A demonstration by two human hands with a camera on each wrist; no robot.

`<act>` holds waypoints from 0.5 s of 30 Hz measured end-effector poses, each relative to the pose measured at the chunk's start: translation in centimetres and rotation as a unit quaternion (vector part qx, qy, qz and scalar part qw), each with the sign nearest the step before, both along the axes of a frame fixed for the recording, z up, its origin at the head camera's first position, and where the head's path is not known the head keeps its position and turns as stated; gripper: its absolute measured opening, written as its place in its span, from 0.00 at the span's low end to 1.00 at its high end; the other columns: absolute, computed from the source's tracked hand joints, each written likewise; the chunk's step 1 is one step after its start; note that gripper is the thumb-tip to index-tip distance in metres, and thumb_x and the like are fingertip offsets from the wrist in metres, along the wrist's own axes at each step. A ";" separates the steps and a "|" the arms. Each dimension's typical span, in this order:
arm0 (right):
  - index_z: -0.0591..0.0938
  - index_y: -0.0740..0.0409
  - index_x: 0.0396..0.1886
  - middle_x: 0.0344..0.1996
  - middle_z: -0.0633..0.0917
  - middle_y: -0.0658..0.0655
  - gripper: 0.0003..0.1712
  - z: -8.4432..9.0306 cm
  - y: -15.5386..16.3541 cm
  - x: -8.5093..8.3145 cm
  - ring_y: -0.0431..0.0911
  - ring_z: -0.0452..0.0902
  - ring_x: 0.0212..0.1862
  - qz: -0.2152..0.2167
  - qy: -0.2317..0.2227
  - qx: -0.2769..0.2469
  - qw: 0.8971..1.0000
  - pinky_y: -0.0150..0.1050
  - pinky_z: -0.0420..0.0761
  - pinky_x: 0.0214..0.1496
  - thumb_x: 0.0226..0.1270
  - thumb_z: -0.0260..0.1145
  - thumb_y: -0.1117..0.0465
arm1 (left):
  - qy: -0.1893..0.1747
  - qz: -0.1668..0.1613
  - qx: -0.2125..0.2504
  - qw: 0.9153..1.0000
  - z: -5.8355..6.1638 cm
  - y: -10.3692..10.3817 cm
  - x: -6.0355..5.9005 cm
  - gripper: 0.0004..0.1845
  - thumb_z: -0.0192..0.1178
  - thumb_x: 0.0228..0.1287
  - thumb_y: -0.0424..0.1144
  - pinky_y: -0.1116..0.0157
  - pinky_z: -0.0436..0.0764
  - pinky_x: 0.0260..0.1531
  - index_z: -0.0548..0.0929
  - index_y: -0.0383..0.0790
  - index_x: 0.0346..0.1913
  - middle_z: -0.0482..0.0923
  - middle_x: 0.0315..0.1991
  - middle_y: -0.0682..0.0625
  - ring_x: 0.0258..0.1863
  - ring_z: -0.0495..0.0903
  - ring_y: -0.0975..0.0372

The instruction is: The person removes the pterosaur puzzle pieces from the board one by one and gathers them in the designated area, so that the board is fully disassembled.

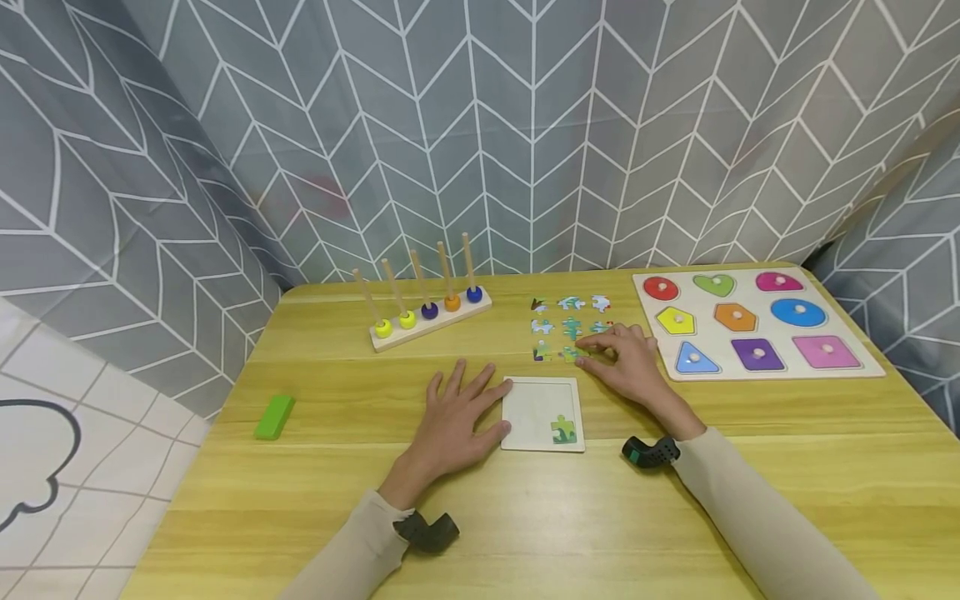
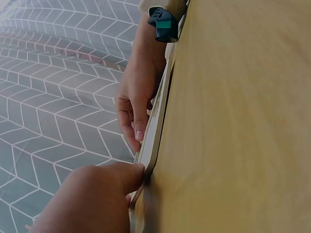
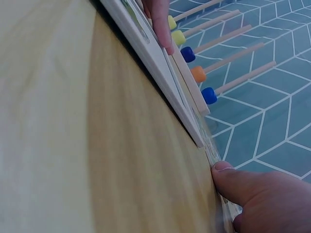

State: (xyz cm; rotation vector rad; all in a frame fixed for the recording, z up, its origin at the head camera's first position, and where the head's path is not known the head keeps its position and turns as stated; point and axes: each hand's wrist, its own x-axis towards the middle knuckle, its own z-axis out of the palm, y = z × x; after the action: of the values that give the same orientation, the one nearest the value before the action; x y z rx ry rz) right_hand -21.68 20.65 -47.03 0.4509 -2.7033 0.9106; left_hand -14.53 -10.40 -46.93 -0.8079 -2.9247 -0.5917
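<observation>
My left hand (image 1: 465, 392) lies flat on the wooden table with fingers spread, its thumb against the left edge of a white square puzzle tray (image 1: 536, 404). A single green jigsaw piece (image 1: 564, 429) sits in the tray's near right corner. Behind the tray, several loose jigsaw pieces (image 1: 570, 315) lie in rows. My right hand (image 1: 600, 346) reaches over the near row, fingers curled onto a green piece (image 1: 573, 354). In the right wrist view its thumb (image 3: 238, 187) presses at that piece's edge, beside the tray (image 3: 155, 58). The left wrist view shows the right hand's curled fingers (image 2: 138, 126).
A wooden rack (image 1: 427, 312) with upright rods and coloured beads stands at the back left. A shape board (image 1: 757, 325) with knobbed coloured shapes lies at the back right. A green block (image 1: 274, 416) rests near the table's left edge. Grey patterned curtains enclose the table.
</observation>
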 end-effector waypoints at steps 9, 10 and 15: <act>0.90 0.51 0.49 0.35 0.80 0.56 0.15 0.1 0.0 0.1 0.51 0.62 0.40 0.003 0.002 -0.003 1.000 0.48 0.49 0.42 0.63 0.75 0.55 | -0.003 0.000 0.002 1.000 0.2 0.0 0.1 0.32 0.50 0.71 0.61 0.32 0.43 0.74 0.69 0.60 0.76 0.58 0.81 0.52 0.82 0.45 0.40; 0.90 0.51 0.49 0.35 0.81 0.56 0.15 0.0 0.0 0.1 0.50 0.61 0.40 0.003 0.002 -0.004 1.000 0.48 0.49 0.42 0.63 0.75 0.55 | -0.005 0.000 0.001 1.000 0.2 0.0 0.1 0.32 0.50 0.71 0.61 0.32 0.43 0.74 0.68 0.60 0.76 0.57 0.81 0.52 0.82 0.45 0.40; 0.90 0.51 0.50 0.34 0.81 0.55 0.16 -0.2 0.2 0.1 0.48 0.60 0.40 0.003 0.006 -0.015 1.000 0.47 0.48 0.42 0.64 0.75 0.55 | -0.008 0.001 -0.001 1.000 0.0 0.0 0.0 0.32 0.49 0.72 0.62 0.32 0.43 0.74 0.68 0.62 0.76 0.57 0.81 0.53 0.82 0.45 0.40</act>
State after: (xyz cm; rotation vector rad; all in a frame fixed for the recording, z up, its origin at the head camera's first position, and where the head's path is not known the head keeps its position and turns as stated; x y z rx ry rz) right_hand -21.59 20.81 -47.18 0.4570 -2.6745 0.9452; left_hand -14.56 -10.45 -46.88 -0.8055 -2.9397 -0.5970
